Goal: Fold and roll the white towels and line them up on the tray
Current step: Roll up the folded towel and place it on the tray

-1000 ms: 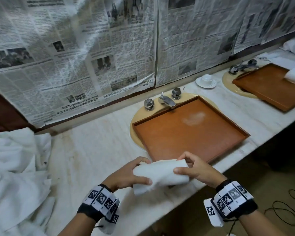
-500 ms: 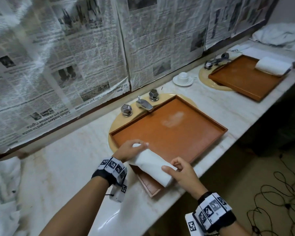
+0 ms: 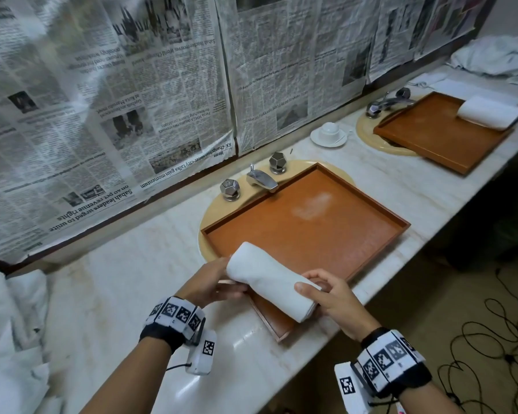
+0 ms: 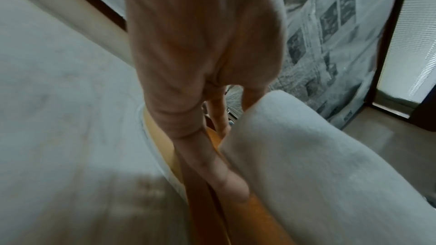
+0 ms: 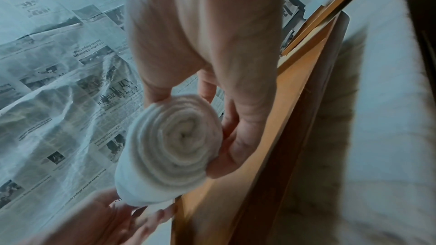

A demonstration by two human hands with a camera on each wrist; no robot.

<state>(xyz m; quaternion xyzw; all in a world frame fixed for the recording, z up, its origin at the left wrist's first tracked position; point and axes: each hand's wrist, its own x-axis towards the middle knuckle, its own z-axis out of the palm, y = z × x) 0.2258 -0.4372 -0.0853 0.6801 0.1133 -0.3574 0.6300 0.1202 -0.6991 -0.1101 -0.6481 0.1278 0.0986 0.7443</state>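
Note:
A rolled white towel (image 3: 269,282) lies slantwise over the near left corner of the brown tray (image 3: 311,243), just above or on its floor; I cannot tell which. My left hand (image 3: 231,273) holds its far left end, thumb below and fingers behind the roll. My right hand (image 3: 311,286) grips the near right end, thumb on top and fingers curled round it. The right wrist view shows the spiral end of the towel (image 5: 174,141) between thumb and fingers, over the tray (image 5: 271,137). In the left wrist view the towel (image 4: 306,156) lies beside my fingers (image 4: 219,115).
The tray sits over a sink, with a faucet (image 3: 260,179) behind it. Unfolded white towels (image 3: 6,339) are heaped at the left of the marble counter. A cup on a saucer (image 3: 329,132) and a second tray with a rolled towel (image 3: 488,112) lie to the right. Cables (image 3: 491,354) cross the floor.
Both hands carried the rolled towel from the counter's front edge onto the tray's near left corner. The head view swung to the right.

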